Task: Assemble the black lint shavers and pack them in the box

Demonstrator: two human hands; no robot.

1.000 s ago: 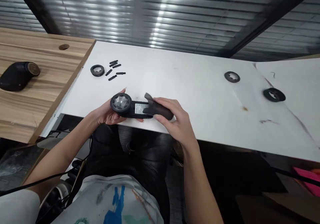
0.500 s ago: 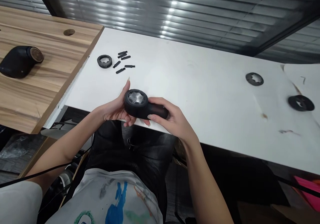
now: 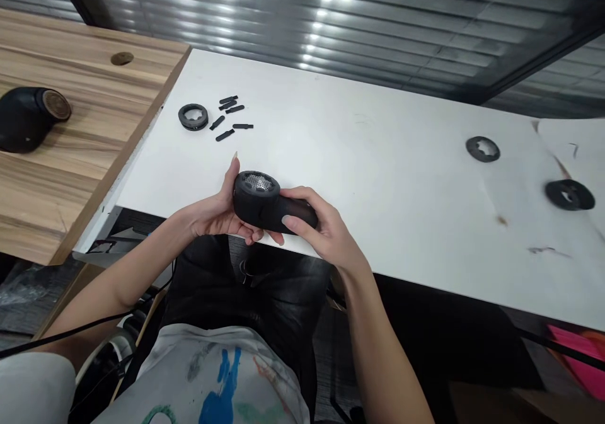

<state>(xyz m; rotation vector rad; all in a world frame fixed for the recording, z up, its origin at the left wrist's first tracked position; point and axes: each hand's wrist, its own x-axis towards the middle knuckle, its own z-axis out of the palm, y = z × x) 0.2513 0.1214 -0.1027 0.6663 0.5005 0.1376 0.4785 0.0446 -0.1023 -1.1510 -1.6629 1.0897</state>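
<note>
Head view: both hands on a black lint shaver [image 3: 269, 206], held just above the front edge of the white tabletop [image 3: 378, 159], near the person's lap. Left hand [image 3: 212, 213] cups the round head from below, partly closed, one digit pointing up beside it. Right hand [image 3: 321, 222] wraps the handle, fingers curled over the top, firm hold. Round metal mesh grille [image 3: 258, 182] faces up & away from the person, tilted.

On tabletop, upper left: black ring [image 3: 193, 117] w/ a group of small black strips [image 3: 242, 126] just beside it. Far right: two more black rings, flat, well apart from the hands: [image 3: 483, 149] & [image 3: 570, 194]. Left of tabletop, on adjoining wood desk [image 3: 80, 140]: black elbow-shaped piece [image 3: 23, 120], on its side.
</note>
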